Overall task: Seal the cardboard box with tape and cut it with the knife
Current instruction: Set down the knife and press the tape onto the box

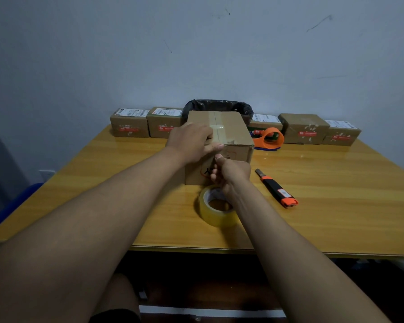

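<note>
A brown cardboard box (233,132) stands mid-table with a strip of clear tape running along its top seam. My left hand (191,141) lies on the box's top near edge, thumb pressing at the front corner of the tape. My right hand (229,176) is curled against the box's front face, thumb up on the tape end there. A roll of clear tape (216,207) lies flat on the table just below my right wrist. An orange and black utility knife (276,188) lies on the table to the right of the box, untouched.
An orange tape dispenser (269,137) sits behind the box on the right. Several small sealed parcels (303,128) line the table's far edge, with a black-bagged bin (218,107) among them. The wooden table (103,183) ends close in front of me.
</note>
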